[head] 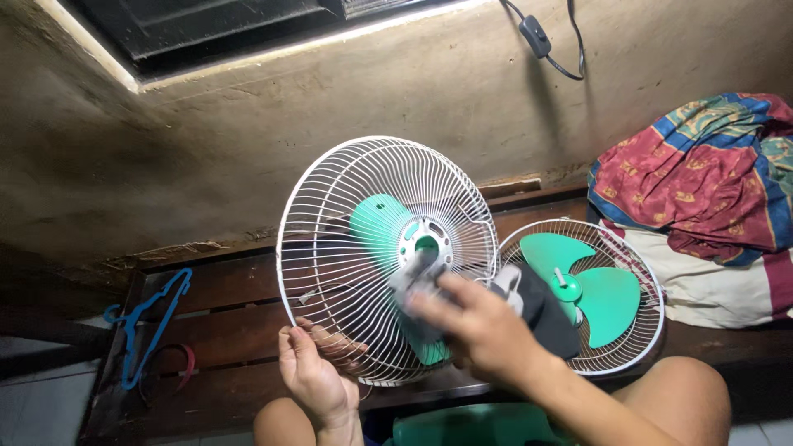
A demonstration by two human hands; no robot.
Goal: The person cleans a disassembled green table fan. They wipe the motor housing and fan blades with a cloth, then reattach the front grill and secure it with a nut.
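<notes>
Gripping white fan guard (363,239) by its lower rim with left hand (312,372), above bench's (223,289) front edge; pressing dark cloth (541,310), clutched in right hand (475,326), against the guard's centre.

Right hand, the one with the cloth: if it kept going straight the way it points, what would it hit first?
Most likely the white grille: the right hand points up-left, pressing a cloth at its green hub. Depth is hard to judge.

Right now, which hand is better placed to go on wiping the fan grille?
Probably the right hand: it already presses a dark cloth against the white grille, while the left hand grips the rim.
</notes>
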